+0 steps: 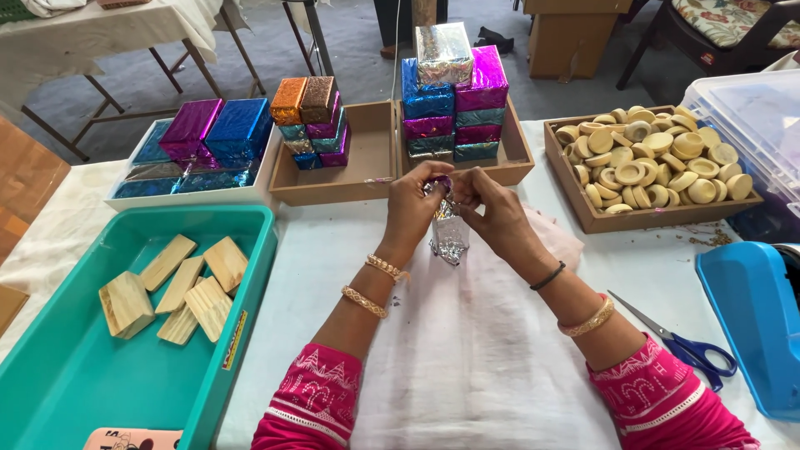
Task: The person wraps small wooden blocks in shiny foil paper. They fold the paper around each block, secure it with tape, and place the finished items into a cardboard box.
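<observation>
Both hands meet over the middle of the white-covered tabletop (467,350). The left hand (411,204) and the right hand (492,208) are closed on the top end of a block half wrapped in silver foil (447,233), pinching the crinkled foil between their fingertips while the block stands upright under them with its lower end on the cloth. A scrap of purple shows at the pinch.

Just behind the hands stands a shallow wooden tray (367,179) with two compartments, each bearing a stack of foil-wrapped blocks: the left stack (312,121) in orange, brown, teal and purple, the right stack (450,100) in blue, magenta and silver. To the left of it, a white tray (125,200) holds more wrapped blocks in purple and blue. Nearer on the left, a teal plastic bin (75,375) holds bare wooden blocks (175,287).

On the right, a wooden box (583,208) is heaped with round pale discs (650,158). Blue-handled scissors (683,342) lie near the right forearm, beside a blue plastic container (754,317). A clear plastic tub (750,117) stands at the far right.
</observation>
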